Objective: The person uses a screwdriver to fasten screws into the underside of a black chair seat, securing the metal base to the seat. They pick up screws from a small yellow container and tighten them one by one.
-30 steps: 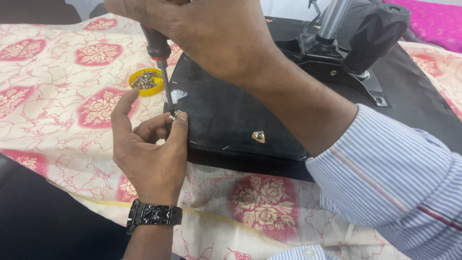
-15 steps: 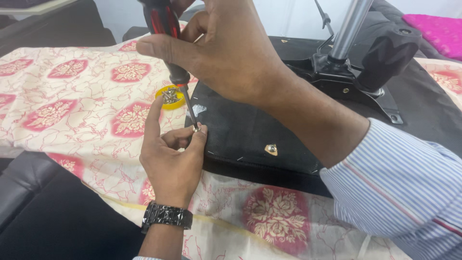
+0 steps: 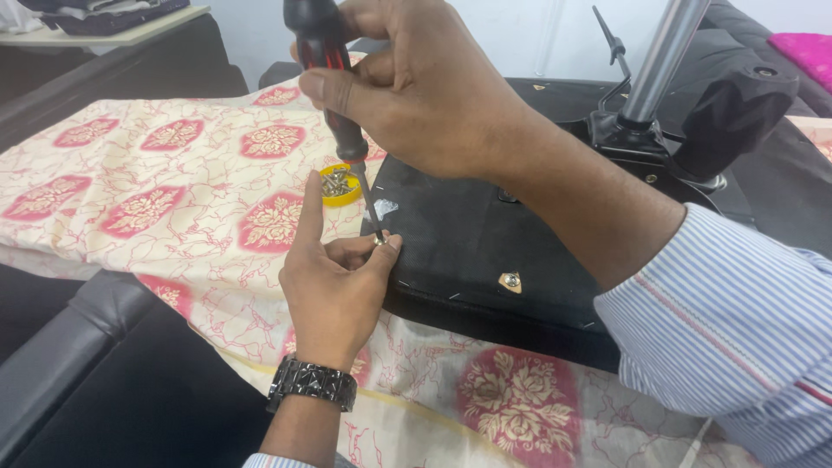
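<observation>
Screwdriver (image 3: 334, 95) higher, yellow lid (image 3: 340, 185) behind.

The flowered cloth (image 3: 173, 208) to the left of the black seat base (image 3: 485, 251) lies flat and open, with only a small yellow cap of screws (image 3: 340, 184) near the base corner. At that corner the left hand (image 3: 334, 286) and the screwdriver (image 3: 334, 95) fill the room. On the right, the metal column (image 3: 659, 61) and a black lever (image 3: 737, 113) stand in the way.
</observation>
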